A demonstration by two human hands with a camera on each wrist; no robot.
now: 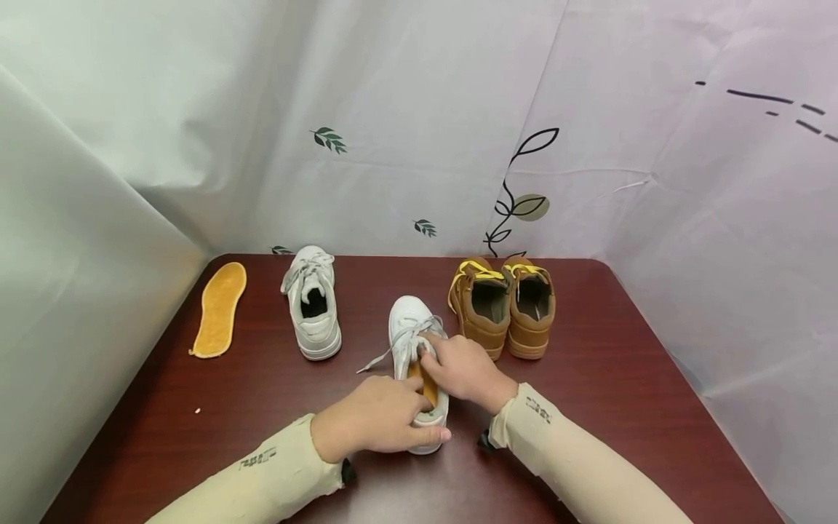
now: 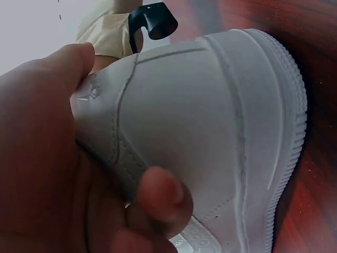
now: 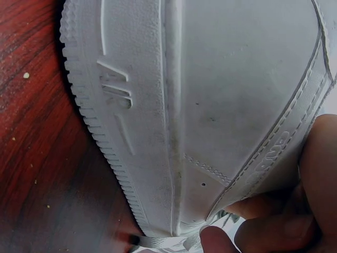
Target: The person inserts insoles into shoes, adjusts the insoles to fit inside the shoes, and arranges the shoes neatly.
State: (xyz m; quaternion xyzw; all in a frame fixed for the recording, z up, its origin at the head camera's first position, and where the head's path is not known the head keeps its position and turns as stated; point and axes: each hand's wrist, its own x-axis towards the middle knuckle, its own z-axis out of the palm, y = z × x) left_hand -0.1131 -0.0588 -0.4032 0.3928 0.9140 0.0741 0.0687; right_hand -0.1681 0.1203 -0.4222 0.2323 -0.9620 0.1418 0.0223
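Observation:
A white sneaker with grey laces stands on the table, toe pointing away, and an orange insole shows inside its opening. My left hand holds the heel end, the thumb across the back of the heel and the fingers in the opening. In the left wrist view the thumb lies over the heel collar of the sneaker. My right hand grips the sneaker at its tongue, thumb toward the opening. The right wrist view has its fingers curled at the collar; their tips are partly hidden.
A second white sneaker stands back left. Farther left lies another orange insole. Two brown shoes with yellow laces stand side by side, just beyond the right hand. A small white bit lies on the dark red table.

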